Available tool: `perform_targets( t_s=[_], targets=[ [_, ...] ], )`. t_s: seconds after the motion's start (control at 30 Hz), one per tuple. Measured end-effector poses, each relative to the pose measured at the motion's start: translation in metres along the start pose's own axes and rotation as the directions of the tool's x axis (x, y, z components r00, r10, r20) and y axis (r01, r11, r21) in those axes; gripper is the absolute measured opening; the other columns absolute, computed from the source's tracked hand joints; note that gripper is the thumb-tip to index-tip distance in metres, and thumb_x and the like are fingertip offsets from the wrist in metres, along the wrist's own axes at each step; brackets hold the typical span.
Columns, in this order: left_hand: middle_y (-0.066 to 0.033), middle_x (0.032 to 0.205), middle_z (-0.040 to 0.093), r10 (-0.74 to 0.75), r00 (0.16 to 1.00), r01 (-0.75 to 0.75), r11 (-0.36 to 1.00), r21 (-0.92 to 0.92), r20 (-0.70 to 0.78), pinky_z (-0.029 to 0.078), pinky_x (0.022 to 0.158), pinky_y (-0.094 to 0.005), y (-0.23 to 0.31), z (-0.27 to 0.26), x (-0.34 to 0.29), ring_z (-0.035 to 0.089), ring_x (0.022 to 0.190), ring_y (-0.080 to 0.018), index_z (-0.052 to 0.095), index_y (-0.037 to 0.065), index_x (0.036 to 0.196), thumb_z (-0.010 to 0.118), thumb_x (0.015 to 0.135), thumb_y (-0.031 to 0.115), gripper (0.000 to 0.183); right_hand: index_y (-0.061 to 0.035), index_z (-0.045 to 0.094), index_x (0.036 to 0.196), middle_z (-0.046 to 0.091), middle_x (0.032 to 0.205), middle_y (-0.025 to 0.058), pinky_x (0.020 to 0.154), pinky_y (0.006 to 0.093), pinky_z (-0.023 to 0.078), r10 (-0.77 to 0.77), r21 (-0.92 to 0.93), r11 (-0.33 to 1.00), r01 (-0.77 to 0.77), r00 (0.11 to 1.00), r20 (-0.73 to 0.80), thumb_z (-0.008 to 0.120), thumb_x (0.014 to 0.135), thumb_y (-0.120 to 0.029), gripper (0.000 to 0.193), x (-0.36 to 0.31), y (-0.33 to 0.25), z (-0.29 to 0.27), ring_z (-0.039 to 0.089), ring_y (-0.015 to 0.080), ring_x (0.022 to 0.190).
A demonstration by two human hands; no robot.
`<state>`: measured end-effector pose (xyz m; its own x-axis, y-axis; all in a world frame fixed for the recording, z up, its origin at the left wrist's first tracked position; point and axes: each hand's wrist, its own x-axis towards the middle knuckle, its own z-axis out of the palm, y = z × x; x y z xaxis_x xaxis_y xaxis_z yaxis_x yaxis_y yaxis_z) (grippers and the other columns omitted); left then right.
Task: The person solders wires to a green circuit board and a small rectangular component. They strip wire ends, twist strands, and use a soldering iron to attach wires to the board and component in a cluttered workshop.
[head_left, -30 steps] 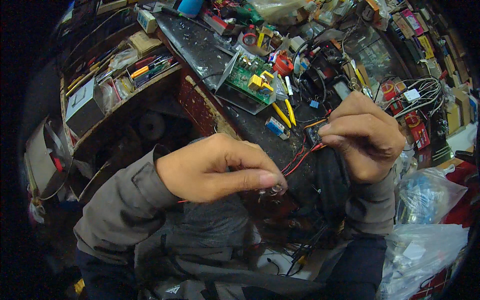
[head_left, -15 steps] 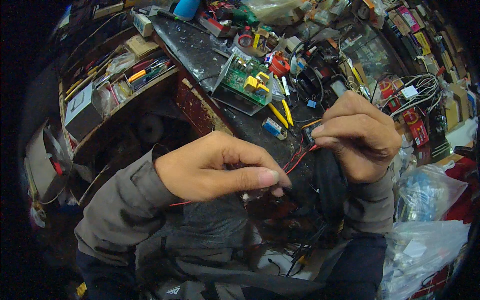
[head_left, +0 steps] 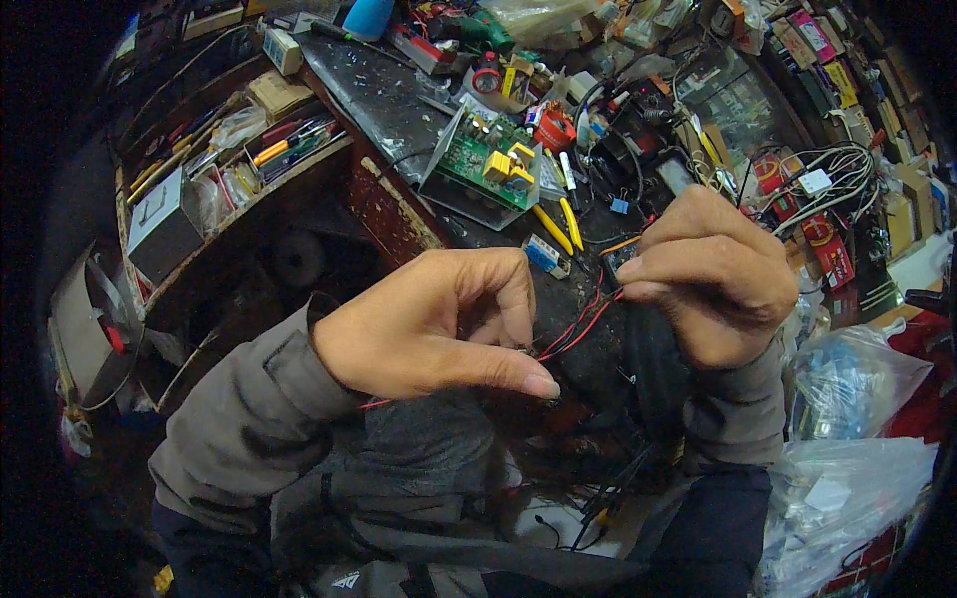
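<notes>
My left hand (head_left: 434,324) is closed around thin red and black wires (head_left: 581,329), its fingers curled and its thumb stretched along them. A red wire end (head_left: 376,404) comes out below that wrist. To the right, my right hand (head_left: 720,274) pinches the wires' other end between thumb and forefinger. Just beside those fingertips lies a small dark part with an orange wire (head_left: 620,246) along its top; the fingers partly hide it. A blue and white small box (head_left: 546,256) and yellow-handled pliers (head_left: 558,227) lie beyond my hands on the dark bench.
A green circuit board (head_left: 488,159) with yellow components leans in a metal frame on the bench (head_left: 374,90). At left an open drawer (head_left: 239,224) holds tools. Bundled white cables (head_left: 847,179) and red boxes (head_left: 825,249) lie at right, above plastic bags (head_left: 847,384).
My left hand's fingers have curled in more and its thumb has dropped slightly, showing more of the wires between the hands. My right hand has hardly moved.
</notes>
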<state>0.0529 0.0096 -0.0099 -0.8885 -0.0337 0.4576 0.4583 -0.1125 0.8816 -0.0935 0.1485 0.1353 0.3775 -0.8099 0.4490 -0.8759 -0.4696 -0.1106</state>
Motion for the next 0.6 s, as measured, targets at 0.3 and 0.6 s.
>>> perform_targets(
  t_s=[0.3,0.6],
  targets=[
    [-0.0058,0.083,0.063,-0.134,0.990,0.138,0.986,-0.096,0.046,0.048,0.064,-0.0214,0.013,0.000,-0.005,0.060,0.080,-0.0069,0.054,0.000,0.102,0.073,0.086,0.009,0.026,-0.0020,0.070,0.082,0.063,0.075,0.0106,0.056,0.0294,0.047,0.024,-0.006,1.000,-0.024,1.000,-0.014,0.078,0.065,0.005,0.020,-0.001,0.000,0.001,0.061,0.0209,0.065],
    [-0.0132,0.097,0.064,-0.076,0.989,0.099,0.977,-0.191,0.125,0.058,0.066,-0.0289,0.019,0.003,-0.005,0.067,0.077,-0.0173,0.065,-0.003,0.115,0.057,0.095,0.004,0.023,-0.0025,0.071,0.083,0.064,0.075,0.0103,0.056,0.0293,0.047,0.010,-0.024,1.000,-0.010,1.000,0.001,0.077,0.066,0.005,0.019,-0.002,0.000,-0.004,0.061,0.0206,0.066]
  ],
)
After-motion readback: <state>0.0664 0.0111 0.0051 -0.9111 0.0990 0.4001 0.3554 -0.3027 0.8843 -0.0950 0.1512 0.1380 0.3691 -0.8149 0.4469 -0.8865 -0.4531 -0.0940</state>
